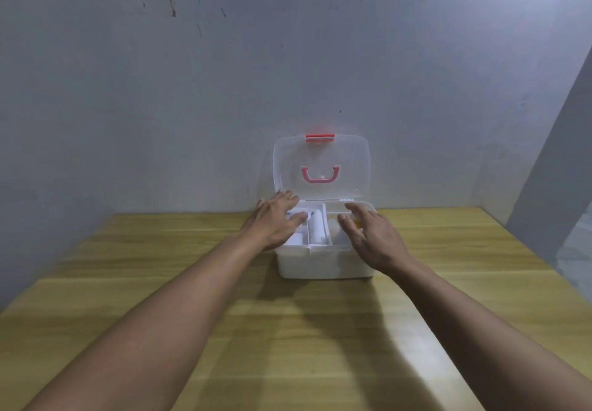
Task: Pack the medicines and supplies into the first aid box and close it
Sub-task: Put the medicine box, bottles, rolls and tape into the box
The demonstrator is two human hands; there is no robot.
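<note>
head view: a white first aid box (pixel 325 261) sits on the wooden table (pixel 192 330), at its far edge, close to the grey wall (pixel 224 90). its clear lid (pixel 349 161) stands open and upright behind the box, with a pink handle (pixel 320 175) in the lid's middle and a red latch (pixel 320 138) on its top edge. inside the box a white tray (pixel 333 208) is split into compartments; pale supplies lie in them, among them a white tube-like item (pixel 315 228) in the middle compartment, the rest too blurred to name. the left hand (pixel 278 220) is spread flat over the box's left side, fingers loose and gripping nothing. the right hand (pixel 373 234) hovers over the box's right side, fingers extended and apart, also holding nothing. both bare forearms reach toward the box from the near edge of the table.
</note>
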